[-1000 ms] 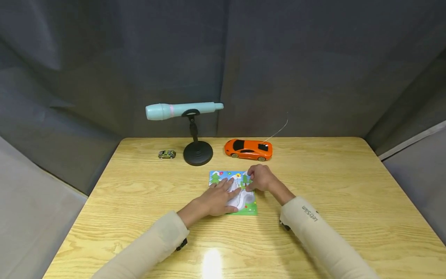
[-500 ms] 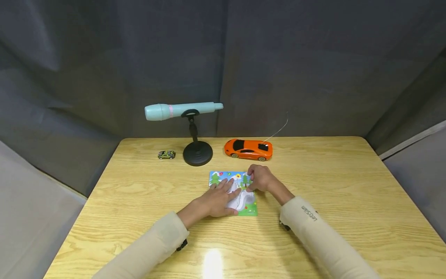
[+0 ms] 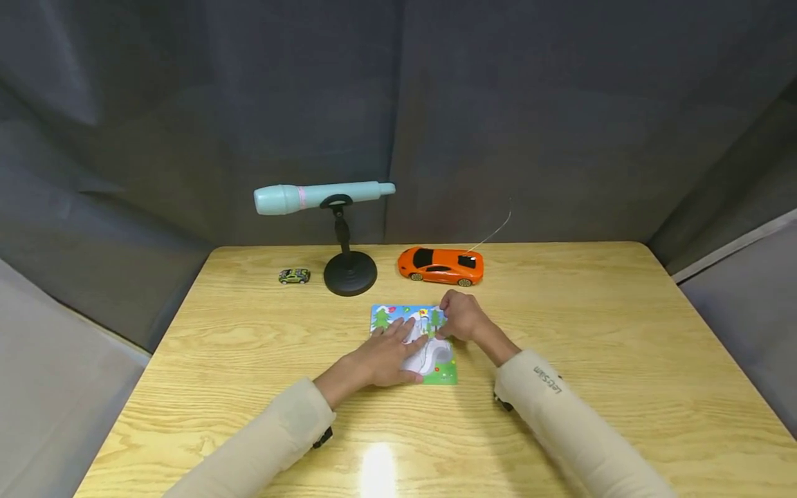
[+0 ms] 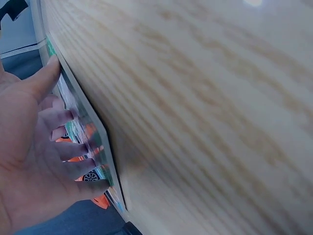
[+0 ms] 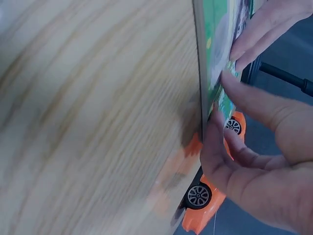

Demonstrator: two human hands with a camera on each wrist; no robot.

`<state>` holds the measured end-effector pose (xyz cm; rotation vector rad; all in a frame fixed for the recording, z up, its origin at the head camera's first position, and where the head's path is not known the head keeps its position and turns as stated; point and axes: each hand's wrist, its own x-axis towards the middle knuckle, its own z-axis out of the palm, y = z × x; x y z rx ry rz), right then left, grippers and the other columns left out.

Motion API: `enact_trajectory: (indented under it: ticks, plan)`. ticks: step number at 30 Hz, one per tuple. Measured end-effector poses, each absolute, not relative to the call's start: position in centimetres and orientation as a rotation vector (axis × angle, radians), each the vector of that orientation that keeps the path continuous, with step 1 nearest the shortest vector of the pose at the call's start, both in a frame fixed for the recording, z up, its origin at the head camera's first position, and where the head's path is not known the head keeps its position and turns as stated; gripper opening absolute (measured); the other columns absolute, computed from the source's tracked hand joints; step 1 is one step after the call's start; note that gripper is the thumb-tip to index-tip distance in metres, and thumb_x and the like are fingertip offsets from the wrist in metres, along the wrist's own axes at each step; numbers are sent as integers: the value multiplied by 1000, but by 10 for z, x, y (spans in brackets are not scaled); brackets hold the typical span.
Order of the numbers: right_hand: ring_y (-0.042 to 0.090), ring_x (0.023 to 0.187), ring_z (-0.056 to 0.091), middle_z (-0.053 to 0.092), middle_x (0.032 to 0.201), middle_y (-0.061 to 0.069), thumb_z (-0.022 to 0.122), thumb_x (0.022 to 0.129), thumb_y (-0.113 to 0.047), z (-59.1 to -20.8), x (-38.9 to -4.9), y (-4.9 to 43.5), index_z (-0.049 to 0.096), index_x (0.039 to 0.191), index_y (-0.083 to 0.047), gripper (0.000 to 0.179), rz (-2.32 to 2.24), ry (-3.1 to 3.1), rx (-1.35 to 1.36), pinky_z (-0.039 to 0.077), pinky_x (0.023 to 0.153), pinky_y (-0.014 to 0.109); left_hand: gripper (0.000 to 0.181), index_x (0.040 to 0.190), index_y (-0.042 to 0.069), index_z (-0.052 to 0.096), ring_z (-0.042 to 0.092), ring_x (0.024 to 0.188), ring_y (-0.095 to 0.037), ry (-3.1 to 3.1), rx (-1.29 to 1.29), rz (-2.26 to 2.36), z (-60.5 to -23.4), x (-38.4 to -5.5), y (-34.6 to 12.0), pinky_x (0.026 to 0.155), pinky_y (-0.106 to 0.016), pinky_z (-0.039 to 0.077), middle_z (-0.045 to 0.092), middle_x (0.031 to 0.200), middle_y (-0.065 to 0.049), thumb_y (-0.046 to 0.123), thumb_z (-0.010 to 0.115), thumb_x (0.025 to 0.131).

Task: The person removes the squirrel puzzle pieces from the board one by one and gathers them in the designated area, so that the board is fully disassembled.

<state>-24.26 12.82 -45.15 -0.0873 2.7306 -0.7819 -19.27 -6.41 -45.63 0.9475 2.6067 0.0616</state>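
Note:
A flat, square picture puzzle (image 3: 445, 375) with a snowy scene, green trees and a green lower border lies on the table. My left hand (image 3: 389, 356) rests across its left and middle part, fingers spread, thumb near the lower edge; the left wrist view shows the fingertips on the board's surface. At the upper right of the puzzle, my right hand (image 3: 465, 318) bends its thumb and fingers. In the right wrist view they pinch a thin puzzle piece (image 5: 225, 105) printed with green trees, which stands slightly tilted off the board. Part of the picture is hidden under both hands.
Behind the puzzle stands an orange toy car (image 3: 441, 266) with a thin wire antenna. To its left, a black stand (image 3: 350, 273) holds a light blue microphone (image 3: 324, 197). A small patterned toy car (image 3: 295, 276) sits farther left. Dark curtain (image 3: 529, 124) backs the wooden table (image 3: 591, 332).
The picture around the yellow flower, near the right fingers, looks shifted, with a pale strip now below it. Both hands stay almost in place; the whole view slides slightly left.

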Motion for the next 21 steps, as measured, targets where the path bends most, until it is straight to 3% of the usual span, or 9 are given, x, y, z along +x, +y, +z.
enact_trajectory:
  ticks: [10, 17, 21]
  plan:
    - [18, 77, 53, 60, 87, 7, 74, 80, -7, -454, -244, 125, 61, 105, -2, 29, -888, 2745, -15, 46, 68, 25, 76, 151, 26, 24, 11, 148, -33, 2599, 946, 58, -456, -194, -64, 115, -55, 24, 9, 160, -13, 59, 52, 89]
    - [16, 73, 52, 60, 81, 6, 69, 84, -9, -455, -244, 131, 62, 98, -2, 16, -1062, 2745, -42, 43, 65, 23, 76, 152, 26, 23, 9, 148, -33, 2596, 940, 54, -456, -194, -64, 115, -55, 22, 7, 161, -12, 58, 52, 89]
    - [18, 75, 57, 65, 86, 10, 65, 87, -9, -453, -243, 141, 61, 102, -3, 16, -1143, 2710, -92, 45, 64, 25, 76, 152, 26, 23, 11, 148, -33, 2600, 941, 47, -457, -193, -65, 115, -55, 23, 9, 160, -13, 59, 52, 89]
